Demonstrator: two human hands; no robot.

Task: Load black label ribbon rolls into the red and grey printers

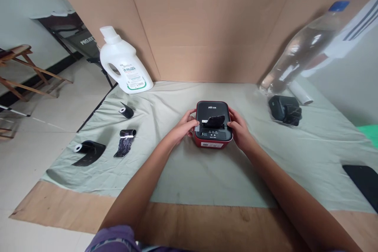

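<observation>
A small boxy label printer [213,110], black on top with red sides, sits on the cloth in front of me. A piece of black film [215,121] sticks up out of the slot in its top. My left hand [187,125] grips the printer's left side, thumb on the top edge by the slot. On the opposite side my right hand [238,126] holds it the same way, its thumb also on the top edge. The fingers behind the printer's sides are partly hidden.
To the left lie three rolls of black film [126,110], partly unwound. A white detergent bottle [125,63] and a large clear water bottle [304,49] stand before a cardboard panel [206,27]. A black device [285,109] and a dark flat object [362,183] are at right.
</observation>
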